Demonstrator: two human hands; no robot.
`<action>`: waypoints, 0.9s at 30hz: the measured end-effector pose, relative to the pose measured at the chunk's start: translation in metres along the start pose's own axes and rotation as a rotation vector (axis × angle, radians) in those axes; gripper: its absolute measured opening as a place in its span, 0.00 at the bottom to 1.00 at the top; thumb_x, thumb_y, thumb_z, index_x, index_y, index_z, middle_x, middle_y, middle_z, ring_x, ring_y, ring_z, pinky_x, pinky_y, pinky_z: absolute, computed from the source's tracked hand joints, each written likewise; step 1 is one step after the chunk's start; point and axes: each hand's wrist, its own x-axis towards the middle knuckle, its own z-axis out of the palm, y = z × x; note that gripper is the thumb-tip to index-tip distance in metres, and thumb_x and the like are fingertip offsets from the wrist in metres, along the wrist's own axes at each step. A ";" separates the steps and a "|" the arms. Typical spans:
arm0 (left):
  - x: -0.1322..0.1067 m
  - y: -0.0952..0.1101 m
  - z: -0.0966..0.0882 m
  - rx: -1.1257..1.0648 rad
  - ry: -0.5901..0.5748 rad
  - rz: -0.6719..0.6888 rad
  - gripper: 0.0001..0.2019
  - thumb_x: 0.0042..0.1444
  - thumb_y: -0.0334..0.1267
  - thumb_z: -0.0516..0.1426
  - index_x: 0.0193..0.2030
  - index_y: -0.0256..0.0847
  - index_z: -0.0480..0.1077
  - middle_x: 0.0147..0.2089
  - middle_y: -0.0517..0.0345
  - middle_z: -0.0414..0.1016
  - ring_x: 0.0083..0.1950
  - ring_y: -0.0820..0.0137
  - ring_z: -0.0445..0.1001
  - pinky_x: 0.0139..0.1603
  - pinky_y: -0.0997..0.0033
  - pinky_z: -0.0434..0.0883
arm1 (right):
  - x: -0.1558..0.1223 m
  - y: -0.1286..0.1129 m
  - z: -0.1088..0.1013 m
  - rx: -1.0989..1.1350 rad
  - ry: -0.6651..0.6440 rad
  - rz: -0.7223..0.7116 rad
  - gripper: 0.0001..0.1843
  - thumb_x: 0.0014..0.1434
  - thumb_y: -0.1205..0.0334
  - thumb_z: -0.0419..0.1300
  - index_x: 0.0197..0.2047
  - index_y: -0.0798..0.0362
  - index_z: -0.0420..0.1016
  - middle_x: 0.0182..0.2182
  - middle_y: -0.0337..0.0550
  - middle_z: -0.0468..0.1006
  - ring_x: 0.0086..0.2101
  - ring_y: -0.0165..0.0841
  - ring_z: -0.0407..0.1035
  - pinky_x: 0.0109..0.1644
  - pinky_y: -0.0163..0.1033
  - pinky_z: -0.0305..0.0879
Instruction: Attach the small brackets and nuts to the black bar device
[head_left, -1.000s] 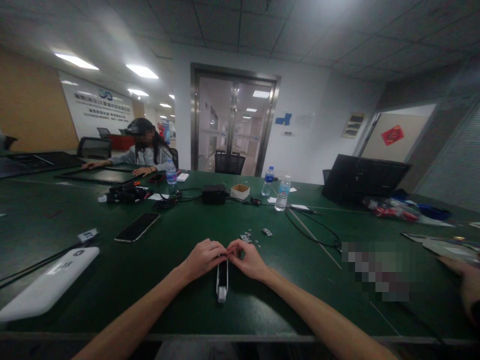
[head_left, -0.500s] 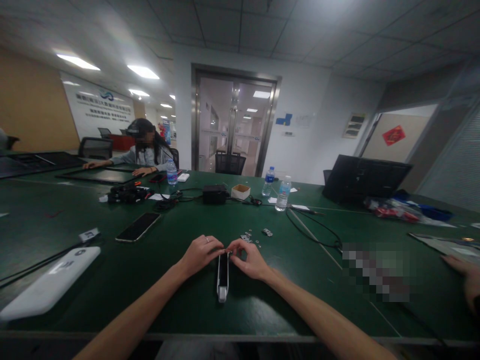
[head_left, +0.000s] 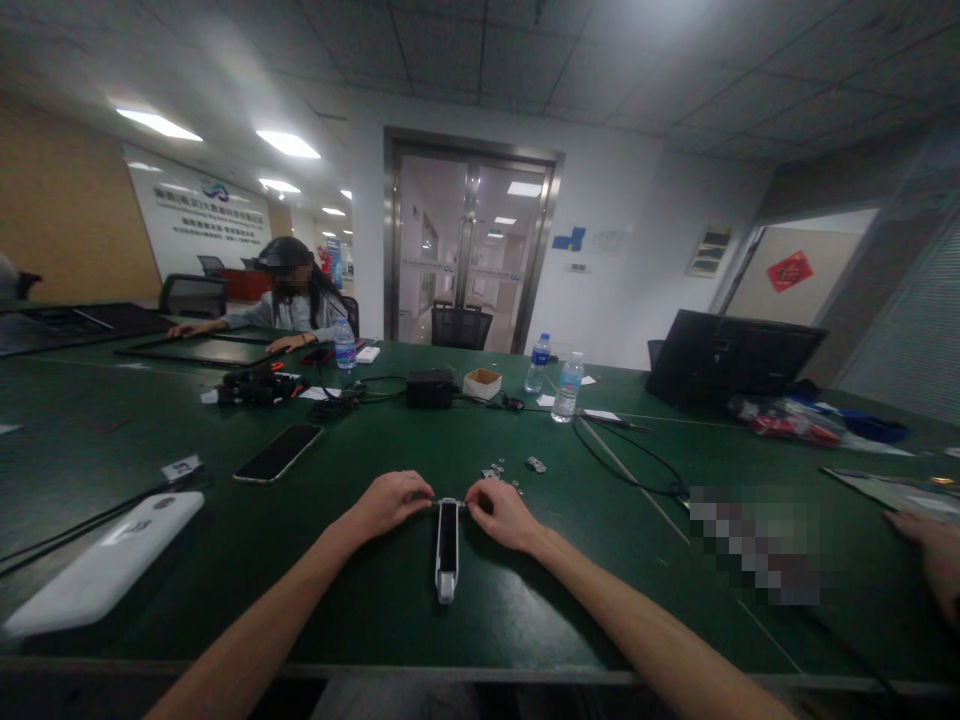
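Observation:
A long, narrow device with a white frame and a dark inside [head_left: 448, 545] lies lengthwise on the green table, its white tip towards me. On the left of its far end, my left hand [head_left: 391, 503] is closed in a pinch. My right hand [head_left: 502, 514] pinches in the same way on the right side. Something thin and small sticks out sideways there at each set of fingertips, too small to name. Just beyond my right hand lie several small metal parts [head_left: 535, 465], some partly hidden by it.
A smartphone [head_left: 278, 453] and a white, rounded case [head_left: 112, 560] lie to the left. Farther back are cables, a black box [head_left: 431, 388], a small open box [head_left: 481, 383] and water bottles [head_left: 568, 388]. A monitor [head_left: 735, 358] stands right. Another person's hand [head_left: 926, 540] rests far right; a person [head_left: 292, 290] sits opposite.
My hands have drawn apart from above the device's far end to its two sides, so that end now shows. The device has stayed in place.

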 end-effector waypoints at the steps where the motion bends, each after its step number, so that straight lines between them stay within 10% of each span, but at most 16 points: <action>1: 0.000 0.000 0.000 -0.001 -0.006 -0.001 0.07 0.60 0.36 0.55 0.42 0.40 0.73 0.42 0.56 0.75 0.42 0.69 0.73 0.43 0.72 0.68 | 0.000 0.000 0.000 -0.005 -0.013 0.004 0.06 0.53 0.72 0.57 0.33 0.53 0.72 0.29 0.39 0.73 0.30 0.30 0.65 0.37 0.35 0.61; 27: 0.001 0.004 0.002 -0.116 -0.020 -0.090 0.10 0.60 0.40 0.55 0.44 0.40 0.74 0.41 0.57 0.77 0.38 0.69 0.74 0.39 0.73 0.68 | 0.000 -0.004 -0.005 0.006 -0.061 0.016 0.05 0.54 0.71 0.57 0.33 0.54 0.73 0.28 0.39 0.73 0.30 0.29 0.65 0.36 0.35 0.61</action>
